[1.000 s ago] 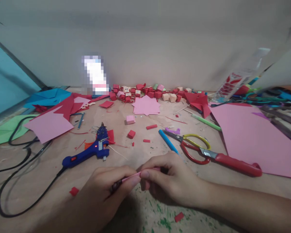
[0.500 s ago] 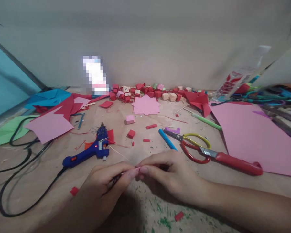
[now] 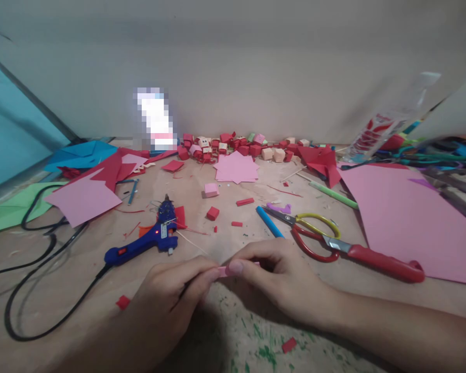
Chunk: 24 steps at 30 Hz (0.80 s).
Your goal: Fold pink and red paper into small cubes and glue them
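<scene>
My left hand and my right hand meet at the front middle of the table. Both pinch a small pink paper strip between thumb and fingertips; most of the strip is hidden by my fingers. A blue glue gun with a lit red light lies just left of my hands, its black cord looping off to the left. A blue pen and red and yellow scissors lie just beyond my right hand.
A red-handled knife rests by a large pink sheet on the right. A pink paper star, several small red and pink paper cubes, paper scraps and a plastic bottle lie toward the wall.
My fingers have shifted along the pink strip, so less of it shows now. The view has drifted slightly; nothing else on the table moved.
</scene>
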Each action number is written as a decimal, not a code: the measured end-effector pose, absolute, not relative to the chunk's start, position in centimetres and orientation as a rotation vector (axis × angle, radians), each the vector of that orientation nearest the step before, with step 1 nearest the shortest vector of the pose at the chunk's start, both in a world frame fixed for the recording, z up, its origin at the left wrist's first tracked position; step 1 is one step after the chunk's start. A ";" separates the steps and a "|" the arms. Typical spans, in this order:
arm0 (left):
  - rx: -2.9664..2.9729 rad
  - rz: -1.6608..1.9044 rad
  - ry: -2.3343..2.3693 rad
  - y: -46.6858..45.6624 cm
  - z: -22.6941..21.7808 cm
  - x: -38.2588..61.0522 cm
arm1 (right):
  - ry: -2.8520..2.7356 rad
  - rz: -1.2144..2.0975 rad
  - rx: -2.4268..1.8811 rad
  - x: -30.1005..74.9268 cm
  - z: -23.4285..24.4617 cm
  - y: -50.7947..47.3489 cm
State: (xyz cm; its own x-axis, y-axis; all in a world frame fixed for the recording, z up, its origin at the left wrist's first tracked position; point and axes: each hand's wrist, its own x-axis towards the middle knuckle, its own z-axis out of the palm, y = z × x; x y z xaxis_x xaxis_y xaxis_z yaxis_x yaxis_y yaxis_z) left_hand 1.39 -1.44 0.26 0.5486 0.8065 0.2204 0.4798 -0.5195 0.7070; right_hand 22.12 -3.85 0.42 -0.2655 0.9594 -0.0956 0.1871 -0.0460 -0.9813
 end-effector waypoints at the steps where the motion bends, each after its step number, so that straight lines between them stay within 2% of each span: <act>1: 2.195 0.724 1.028 -1.5 0.2 1.4 | -1.522 1.367 -1.260 22.1 0.5 -3.8; 24: 2.067 0.699 1.024 -1.5 0.2 1.0 | -1.508 1.291 -1.173 22.2 0.8 -3.8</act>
